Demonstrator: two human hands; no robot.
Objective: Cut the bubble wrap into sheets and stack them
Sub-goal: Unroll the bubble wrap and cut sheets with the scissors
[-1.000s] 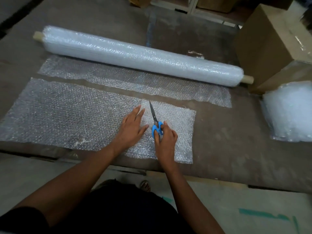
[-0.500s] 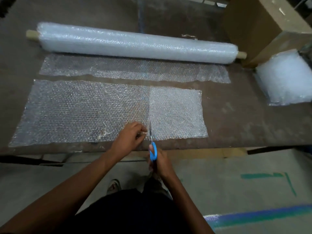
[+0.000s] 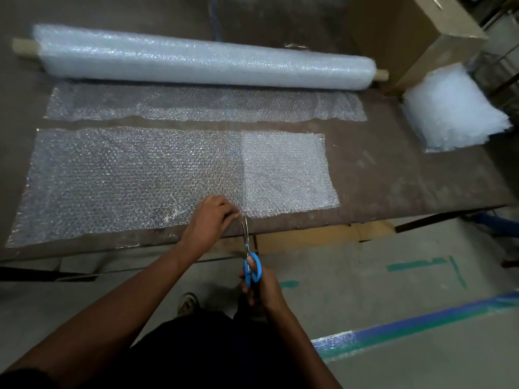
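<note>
A long sheet of bubble wrap (image 3: 118,181) lies flat on the brown table (image 3: 393,186), with a folded or doubled end section (image 3: 283,172) at its right. My left hand (image 3: 209,217) pinches the sheet's near edge at the fold line. My right hand (image 3: 259,282) grips blue-handled scissors (image 3: 250,256), whose blades point up at that same edge, just off the table. A big bubble wrap roll (image 3: 202,58) lies along the far side, a narrow strip (image 3: 202,103) unrolled in front of it. A stack of cut sheets (image 3: 452,108) sits at the right.
A large cardboard box (image 3: 407,32) stands at the back right behind the stack. Below the table edge is concrete floor with blue and green tape lines (image 3: 415,327). A foot (image 3: 188,303) shows under me.
My right hand drew the scissors back from the middle of the sheet to its near edge. My left hand went from lying flat on the sheet to pinching the near edge.
</note>
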